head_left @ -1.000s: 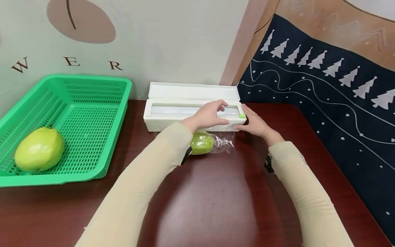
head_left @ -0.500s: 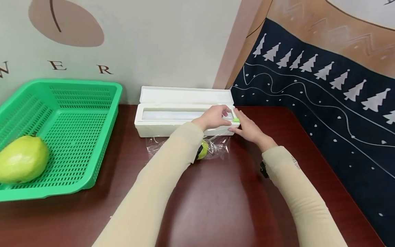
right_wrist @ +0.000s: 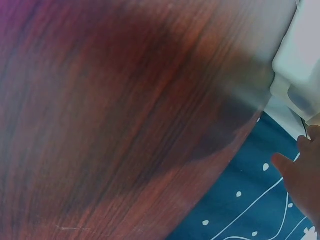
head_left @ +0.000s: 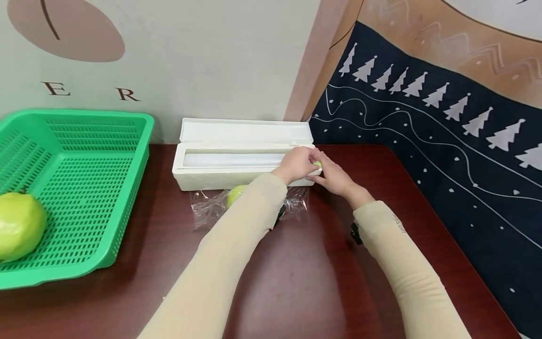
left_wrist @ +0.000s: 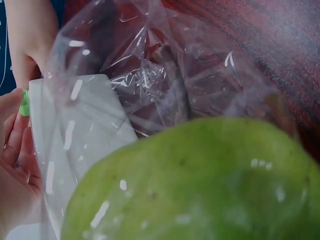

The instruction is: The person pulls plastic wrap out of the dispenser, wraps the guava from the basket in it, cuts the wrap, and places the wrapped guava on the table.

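Note:
A white cling film dispenser [head_left: 216,180] stands against the wall, its lid [head_left: 245,131] raised and the roll [head_left: 228,159] showing inside. At its right end my left hand [head_left: 296,162] pinches the small green slide cutter [left_wrist: 24,103] between thumb and finger. My right hand [head_left: 334,179] grips that same end of the box, thumb at the front. Below the box lies a yellow-green fruit [head_left: 235,194] under crinkled clear film [head_left: 207,209], partly hidden by my left sleeve. The left wrist view shows the fruit [left_wrist: 200,185] close up, with a brown stem [left_wrist: 175,82].
A green plastic basket [head_left: 127,197] sits at the left with another yellow-green fruit [head_left: 19,226] in it. The dark red wooden table [head_left: 292,292] runs up to the wall behind. Navy cloth with white trees [head_left: 423,141] hangs along the right.
My left hand has moved right along the dispenser to the green slide cutter. My right hand stays at the box's end. The head view has turned right, shifting the scene leftward.

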Demonstrator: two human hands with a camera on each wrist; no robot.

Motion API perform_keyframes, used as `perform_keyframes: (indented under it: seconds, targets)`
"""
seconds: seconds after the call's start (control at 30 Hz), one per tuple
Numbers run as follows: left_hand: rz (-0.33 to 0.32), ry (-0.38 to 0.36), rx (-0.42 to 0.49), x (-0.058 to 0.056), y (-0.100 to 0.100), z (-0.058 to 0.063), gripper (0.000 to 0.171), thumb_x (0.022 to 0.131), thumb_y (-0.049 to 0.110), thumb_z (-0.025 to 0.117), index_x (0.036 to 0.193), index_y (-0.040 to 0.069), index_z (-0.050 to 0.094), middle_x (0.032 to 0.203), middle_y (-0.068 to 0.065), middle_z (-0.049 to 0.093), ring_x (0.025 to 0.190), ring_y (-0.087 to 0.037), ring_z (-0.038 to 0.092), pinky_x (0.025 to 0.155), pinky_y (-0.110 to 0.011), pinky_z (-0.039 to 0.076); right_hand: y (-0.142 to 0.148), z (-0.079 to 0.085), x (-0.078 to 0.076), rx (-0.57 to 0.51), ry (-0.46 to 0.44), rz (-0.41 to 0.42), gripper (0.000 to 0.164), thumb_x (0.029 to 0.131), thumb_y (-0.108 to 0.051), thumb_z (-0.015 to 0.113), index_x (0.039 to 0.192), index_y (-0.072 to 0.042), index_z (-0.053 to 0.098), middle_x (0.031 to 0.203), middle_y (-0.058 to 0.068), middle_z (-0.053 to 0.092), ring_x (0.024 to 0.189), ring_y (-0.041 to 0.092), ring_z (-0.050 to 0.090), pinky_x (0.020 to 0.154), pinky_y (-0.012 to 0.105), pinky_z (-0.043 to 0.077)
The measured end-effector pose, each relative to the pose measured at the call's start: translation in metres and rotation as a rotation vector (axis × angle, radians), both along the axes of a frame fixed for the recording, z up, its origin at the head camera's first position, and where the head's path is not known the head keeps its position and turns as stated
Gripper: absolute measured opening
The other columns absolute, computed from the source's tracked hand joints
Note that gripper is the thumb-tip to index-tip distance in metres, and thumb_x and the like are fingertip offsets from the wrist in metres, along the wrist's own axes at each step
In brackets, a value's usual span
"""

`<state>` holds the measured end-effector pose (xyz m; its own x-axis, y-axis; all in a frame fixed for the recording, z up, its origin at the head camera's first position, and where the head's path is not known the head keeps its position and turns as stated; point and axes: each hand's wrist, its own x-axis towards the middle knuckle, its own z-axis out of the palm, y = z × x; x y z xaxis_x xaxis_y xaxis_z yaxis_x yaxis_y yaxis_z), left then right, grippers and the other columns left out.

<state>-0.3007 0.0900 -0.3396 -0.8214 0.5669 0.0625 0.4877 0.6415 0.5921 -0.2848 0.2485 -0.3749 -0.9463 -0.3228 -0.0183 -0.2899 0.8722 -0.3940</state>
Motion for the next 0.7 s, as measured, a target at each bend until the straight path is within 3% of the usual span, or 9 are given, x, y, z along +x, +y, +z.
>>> perform_keyframes:
  seconds: [0.23, 0.43, 0.7]
  targets:
    - [0.047, -0.016, 0.019, -0.001, -0.003, 0.001, 0.024, 0.090, 0.018, 0.059, 0.112, 0.010, 0.067, 0.108, -0.005, 0.069, 0.104, -0.016, 0.062, 0.091, -0.027, 0.047, -0.002, 0.003, 0.000, 0.012, 0.013, 0.012, 0.081, 0.088, -0.027, 0.064, 0.149, -0.004, 0.015, 0.156, 0.016, 0.016, 0.143, 0.036, 0.016, 0.114, 0.049, 0.021]
    - [0.057, -0.055, 0.044, 0.000, -0.008, 0.002, 0.025, 0.090, 0.018, 0.061, 0.112, 0.009, 0.067, 0.109, -0.004, 0.069, 0.104, -0.015, 0.062, 0.092, -0.027, 0.047, -0.003, 0.004, 0.001, 0.033, -0.013, -0.008, 0.085, 0.090, -0.030, 0.062, 0.150, -0.003, 0.008, 0.156, 0.018, 0.014, 0.143, 0.034, 0.017, 0.115, 0.047, 0.021]
    - [0.054, -0.046, 0.024, 0.002, -0.011, 0.001, 0.021, 0.090, 0.019, 0.061, 0.108, 0.012, 0.069, 0.107, -0.001, 0.070, 0.104, -0.014, 0.062, 0.092, -0.028, 0.046, -0.003, 0.003, 0.003, 0.041, -0.021, -0.018, 0.085, 0.090, -0.030, 0.061, 0.150, -0.003, 0.007, 0.156, 0.019, 0.014, 0.143, 0.035, 0.018, 0.114, 0.048, 0.022]
